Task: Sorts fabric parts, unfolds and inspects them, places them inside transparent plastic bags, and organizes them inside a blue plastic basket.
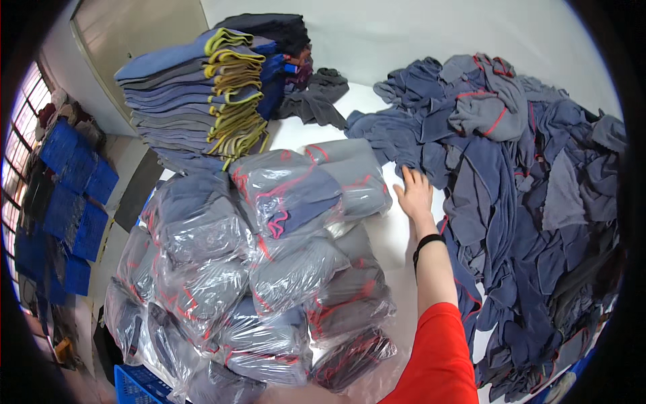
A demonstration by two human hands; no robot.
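Note:
My right hand [416, 194] reaches out over the white tabletop, palm down, a black band around the wrist. Its fingers are stretched out and the thumb stands apart. The fingertips meet the lower edge of a blue-grey fabric piece [387, 133], which belongs to a large loose heap of dark blue and grey cloth [481, 182] with some red edging. Left of the hand lies a pile of clear plastic bags [296, 269] packed with folded grey cloth with red or pink edging. My left hand is out of sight.
A tall stack of folded blue-grey cloths [182, 94] with yellow edging rises at the back left. Behind it is a darker folded stack [282, 30]. Blue crates [70, 202] stand on the floor at far left; another blue crate [138, 387] sits at the lower left.

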